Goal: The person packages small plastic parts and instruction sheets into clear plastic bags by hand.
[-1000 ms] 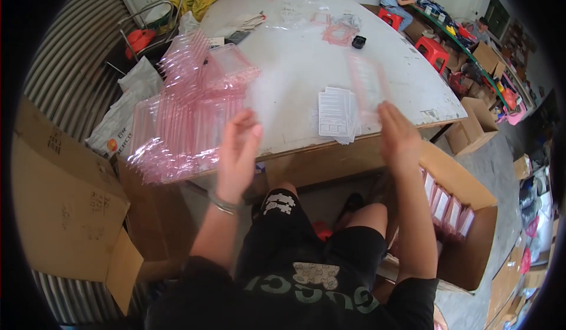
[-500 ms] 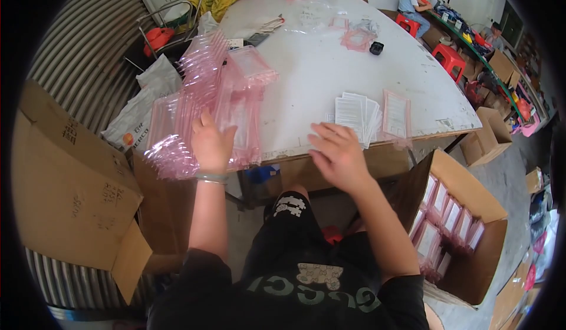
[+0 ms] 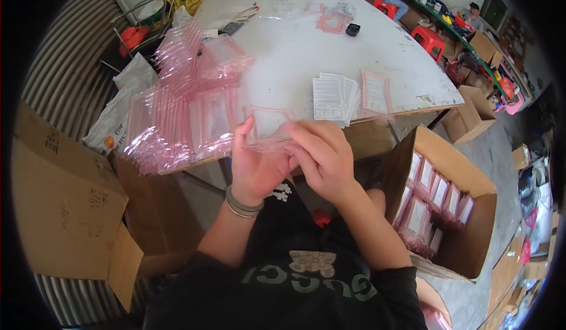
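Clear pink-edged bag (image 3: 268,124), held upright

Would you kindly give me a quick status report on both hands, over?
Left hand and right hand both grip one clear pink-edged bag at the table edge. Bag pile to the left, paper slips ahead. Nothing in the way.

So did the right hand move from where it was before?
Yes. The right hand came in toward the body, off the white table edge, and now meets the left hand on a clear pink-edged plastic bag.
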{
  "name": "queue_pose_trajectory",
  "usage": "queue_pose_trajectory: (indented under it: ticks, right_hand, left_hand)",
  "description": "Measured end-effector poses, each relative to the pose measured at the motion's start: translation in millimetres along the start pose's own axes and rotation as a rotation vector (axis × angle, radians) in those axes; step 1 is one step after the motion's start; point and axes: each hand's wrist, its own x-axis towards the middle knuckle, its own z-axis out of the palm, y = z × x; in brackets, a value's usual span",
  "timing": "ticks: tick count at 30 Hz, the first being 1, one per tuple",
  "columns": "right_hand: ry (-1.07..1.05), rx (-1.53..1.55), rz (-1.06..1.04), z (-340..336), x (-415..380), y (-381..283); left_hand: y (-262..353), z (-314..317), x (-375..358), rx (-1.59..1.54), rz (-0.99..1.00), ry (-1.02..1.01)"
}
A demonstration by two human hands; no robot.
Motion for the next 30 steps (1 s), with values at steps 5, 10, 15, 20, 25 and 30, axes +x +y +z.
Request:
queue_pose_trajectory:
  ticks: [5,10,15,20,25,30]
  right_hand:
    - [0.226,-0.547,-0.352,-6.4,-7.3,-9.9]
    - [0.179,-0.526,-0.344,-7.6,-15.2,-9.6]
    - [0.185,-0.389,-0.119,-1.9,-6.2,-20.9]
    - [0.058,-0.341,0.044,-3.0,-2.9,-41.1]
    - [-0.081,-0.277,0.167,-3.8,-19.0,-49.4]
    - [-0.311,0.005,0.104,-15.3,-7.1,-53.7]
  left_hand:
    - [-9.3,2.0,11.6,0.085,0.095,-0.043]
    - [-16.5,8.2,11.1,0.095,0.146,0.052]
    - [-26.6,15.1,10.3,0.146,0.220,0.151]
    - [-29.4,4.6,4.1,0.231,0.259,0.204]
    - [-37.5,18.6,10.4,0.262,0.301,0.456]
    - [-35.8,4.5,4.3,0.269,0.205,0.180]
